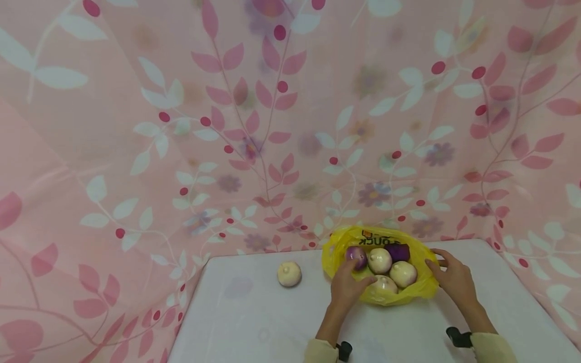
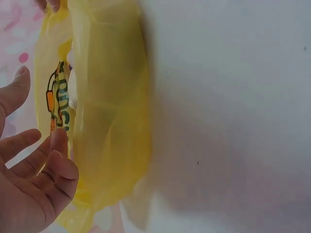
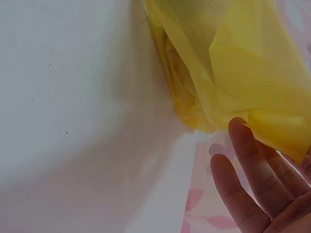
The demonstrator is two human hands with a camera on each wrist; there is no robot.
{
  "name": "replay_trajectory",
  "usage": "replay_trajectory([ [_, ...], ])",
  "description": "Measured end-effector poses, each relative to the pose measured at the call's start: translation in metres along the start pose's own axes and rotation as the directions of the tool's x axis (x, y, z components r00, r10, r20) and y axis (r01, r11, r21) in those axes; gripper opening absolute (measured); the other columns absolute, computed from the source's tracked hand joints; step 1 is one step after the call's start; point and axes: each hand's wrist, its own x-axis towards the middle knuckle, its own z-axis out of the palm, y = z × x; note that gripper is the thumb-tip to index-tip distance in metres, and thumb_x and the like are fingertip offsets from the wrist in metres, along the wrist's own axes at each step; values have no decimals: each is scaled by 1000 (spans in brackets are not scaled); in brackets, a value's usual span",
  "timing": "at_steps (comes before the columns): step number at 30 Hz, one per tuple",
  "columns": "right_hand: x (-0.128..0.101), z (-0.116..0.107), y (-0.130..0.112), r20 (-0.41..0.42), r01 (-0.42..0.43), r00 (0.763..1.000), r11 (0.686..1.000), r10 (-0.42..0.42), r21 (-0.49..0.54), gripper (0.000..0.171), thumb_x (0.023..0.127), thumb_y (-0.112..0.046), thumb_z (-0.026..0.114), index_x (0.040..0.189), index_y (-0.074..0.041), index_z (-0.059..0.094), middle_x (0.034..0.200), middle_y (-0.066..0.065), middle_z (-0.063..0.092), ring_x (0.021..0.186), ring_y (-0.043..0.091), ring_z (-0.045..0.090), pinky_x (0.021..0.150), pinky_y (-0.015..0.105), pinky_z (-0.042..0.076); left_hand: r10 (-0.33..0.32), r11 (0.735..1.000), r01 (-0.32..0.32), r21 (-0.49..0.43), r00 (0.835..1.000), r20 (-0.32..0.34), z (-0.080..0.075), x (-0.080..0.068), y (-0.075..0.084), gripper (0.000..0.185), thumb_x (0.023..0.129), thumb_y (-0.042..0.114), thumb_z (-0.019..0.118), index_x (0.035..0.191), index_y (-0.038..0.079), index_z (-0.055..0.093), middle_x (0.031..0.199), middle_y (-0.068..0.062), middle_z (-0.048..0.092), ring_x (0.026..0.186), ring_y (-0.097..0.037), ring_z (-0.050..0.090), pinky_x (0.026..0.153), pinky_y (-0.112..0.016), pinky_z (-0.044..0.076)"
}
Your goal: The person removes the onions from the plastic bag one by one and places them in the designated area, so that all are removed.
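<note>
In the head view a yellow plastic bag (image 1: 333,254) stands open on the white table, holding several round vegetables: pale, smooth ones (image 1: 403,274) with a small nub, and a purple one (image 1: 356,257). A dark purple piece (image 1: 398,251) lies at the back inside. My left hand (image 1: 346,285) is over the bag's left front, thumb and fingers spread apart, fingertips at the bag's mouth. At the right rim my right hand (image 1: 454,277) pinches the plastic, thumb inside and fingers outside. In the right wrist view, fingertips (image 3: 238,127) meet the bag's edge.
One more pale round vegetable (image 1: 289,274) sits on the white table (image 1: 245,317), left of the bag. A pink leaf-patterned cloth (image 1: 290,126) hangs behind the table and at its sides. Black wrist mounts (image 1: 458,337) show at the sleeves.
</note>
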Motion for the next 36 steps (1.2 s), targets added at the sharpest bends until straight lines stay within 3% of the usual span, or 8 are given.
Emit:
replay_trajectory([
  [6, -1, 1, -2, -2, 5, 1000, 1000, -5, -3, 46, 97, -28, 64, 131, 2, 54, 110, 36, 62, 79, 41, 68, 50, 30, 54, 35, 999, -35, 1, 999, 2, 6, -4, 4, 62, 78, 48, 81, 128, 14, 66, 126, 2, 64, 116, -19, 59, 99, -37, 46],
  [15, -1, 2, -3, -16, 15, 1000, 1000, -15, 0, 45, 96, -26, 65, 130, 2, 55, 107, 36, 63, 74, 39, 69, 48, 28, 53, -43, 999, 42, 16, 996, 72, 16, -4, 7, 64, 80, 56, 75, 128, 15, 65, 125, 3, 63, 116, -19, 58, 100, -38, 45],
  [24, -1, 3, -3, -24, 22, 999, 1000, -22, -4, 44, 96, -25, 66, 129, 2, 55, 106, 36, 64, 75, 40, 68, 48, 28, 53, -66, 997, 63, 33, 992, 110, 25, -5, 10, 59, 80, 49, 78, 126, 13, 66, 119, 3, 65, 110, -17, 60, 94, -38, 47],
  [30, -3, 1, -5, -12, 5, 1000, 1000, -5, -5, 46, 96, -27, 65, 130, 3, 54, 107, 36, 63, 76, 40, 68, 49, 30, 53, -35, 999, 34, 9, 992, 122, 32, -8, 11, 52, 82, 44, 78, 125, 16, 67, 118, 5, 65, 107, -14, 60, 93, -38, 48],
  [36, -4, 0, -8, 0, -1, 1000, 1000, 1, 0, 46, 96, -26, 65, 130, 3, 53, 109, 37, 62, 72, 36, 68, 49, 29, 53, -48, 998, 43, 48, 992, 112, 41, -10, 11, 56, 82, 49, 76, 127, 17, 65, 117, 6, 64, 107, -14, 59, 91, -39, 48],
])
